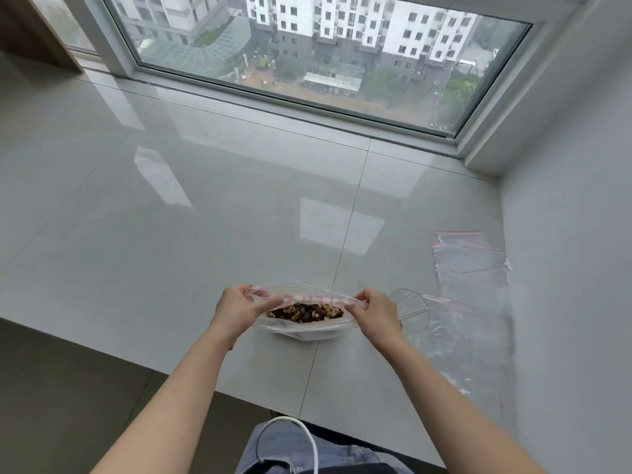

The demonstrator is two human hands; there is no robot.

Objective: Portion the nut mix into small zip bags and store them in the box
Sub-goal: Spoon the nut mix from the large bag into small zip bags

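Observation:
A clear zip bag (301, 325) with a pink zip strip holds brown nut mix (306, 312) and stands on the white tiled sill near its front edge. My left hand (239, 307) pinches the left end of the bag's mouth. My right hand (374, 313) pinches the right end. The mouth gapes between the hands, so the nuts show from above. A clear plastic scoop or cup (410, 307) lies on its side just right of my right hand. No box is visible.
Several empty zip bags with red strips (470, 258) lie flat at the right, near the wall (564, 234). Another clear bag (468, 336) lies under the scoop. A window (307, 46) runs along the back. The sill's front edge (205, 388) drops off near my legs.

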